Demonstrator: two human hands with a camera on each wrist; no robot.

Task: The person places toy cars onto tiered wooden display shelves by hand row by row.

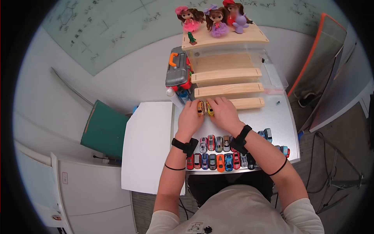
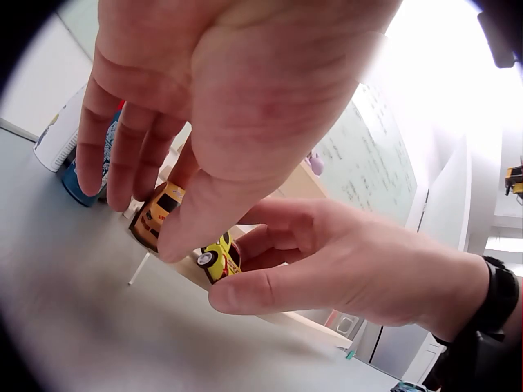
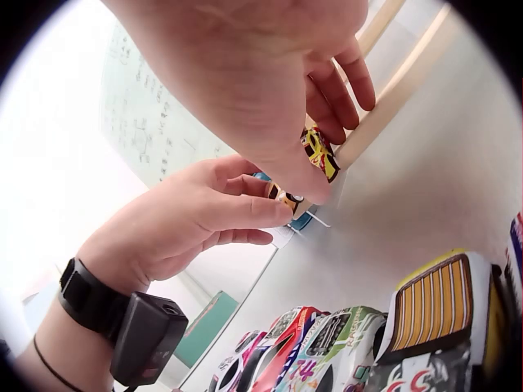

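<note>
My left hand (image 1: 189,119) pinches an orange toy car (image 1: 200,109) between thumb and fingers. Beside it, my right hand (image 1: 226,117) grips a yellow toy car (image 1: 210,109) with red and black markings. Both cars are side by side at the lowest wooden strip (image 1: 249,103) of a stepped wood-and-clear-plastic rack. In the left wrist view, the orange car's front and the yellow car's wheel (image 2: 207,259) show between the fingers. The right wrist view shows the yellow car (image 3: 320,153) under the right thumb and the orange car partly covered by the left fingers.
Two rows of toy cars (image 1: 220,163) line the table's near edge, under my forearms. Dolls (image 1: 216,23) and a small green figure (image 1: 191,38) stand on the rack's top. A grey toolbox (image 1: 178,72) and a white bottle (image 1: 173,95) are left of the rack. A white board (image 1: 148,144) lies left.
</note>
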